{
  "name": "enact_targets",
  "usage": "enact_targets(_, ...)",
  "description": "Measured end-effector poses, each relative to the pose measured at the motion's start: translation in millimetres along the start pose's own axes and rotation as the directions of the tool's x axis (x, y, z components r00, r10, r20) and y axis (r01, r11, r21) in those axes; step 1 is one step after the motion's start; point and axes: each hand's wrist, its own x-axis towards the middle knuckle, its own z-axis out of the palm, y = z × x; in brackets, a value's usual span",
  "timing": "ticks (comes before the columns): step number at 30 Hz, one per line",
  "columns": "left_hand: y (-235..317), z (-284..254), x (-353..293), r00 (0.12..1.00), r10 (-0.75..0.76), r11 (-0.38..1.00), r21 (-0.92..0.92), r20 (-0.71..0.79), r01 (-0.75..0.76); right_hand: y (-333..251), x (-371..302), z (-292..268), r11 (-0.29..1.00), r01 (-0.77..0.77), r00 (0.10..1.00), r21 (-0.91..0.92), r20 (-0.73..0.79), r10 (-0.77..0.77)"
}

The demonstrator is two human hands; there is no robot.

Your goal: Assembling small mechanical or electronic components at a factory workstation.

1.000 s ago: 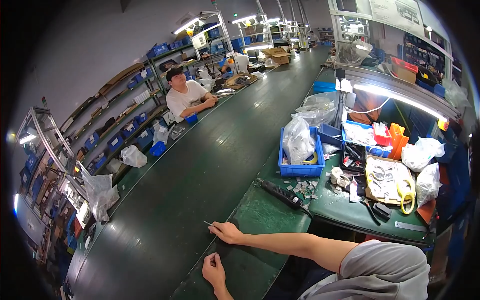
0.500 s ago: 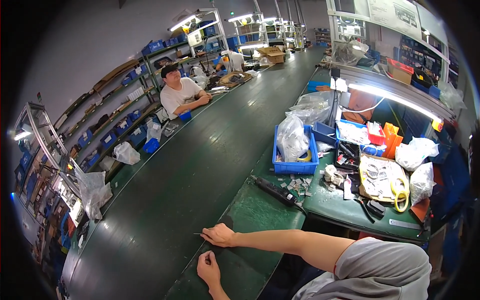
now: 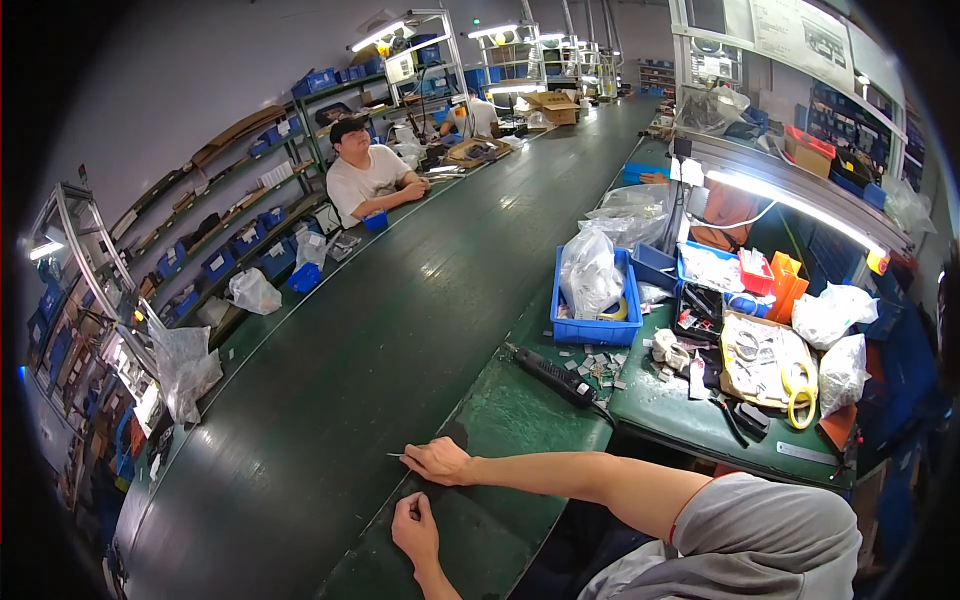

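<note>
Thin rod [image 3: 396, 455] has tipped flatter since a second ago, pinched in right hand [image 3: 438, 462]; left hand [image 3: 415, 528] curled closed nearby (can't tell if holding anything).

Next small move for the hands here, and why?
I'd probably bring the right hand slightly nearer the left hand. The right pinches a thin grey piece whose end pokes out past the fingertips; the left is curled close by, apart from it. Whether the left holds anything is hidden, so that's only a judgement.
</note>
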Motion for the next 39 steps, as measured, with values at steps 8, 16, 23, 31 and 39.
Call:
enact_targets(8, -1, -2, 0, 1.0, -0.012, 0.996, -0.084, -0.006, 0.012, -3, -1, -8, 0.984, 0.17, 0.953, -0.047, -0.248, -0.176)
enact_targets(16, -7, -10, 7, 0.997, -0.048, 0.978, -0.205, -0.054, 0.036, -5, 1, -11, 0.958, 0.262, 0.892, -0.113, -0.35, -0.285)
enact_targets(23, -9, -7, 4, 0.997, -0.025, 0.98, -0.201, -0.072, 0.01, 2, -5, -7, 0.958, 0.277, 0.914, -0.071, -0.289, -0.285)
enact_targets(31, -9, -6, 5, 0.997, -0.037, 0.983, -0.183, -0.07, 0.024, 6, -3, 0, 0.956, 0.291, 0.919, 0.043, -0.291, -0.267)
enact_targets(39, -9, -5, 4, 0.997, -0.048, 0.982, -0.188, -0.064, 0.035, 4, -3, -1, 0.987, 0.159, 0.941, 0.018, -0.305, -0.146)
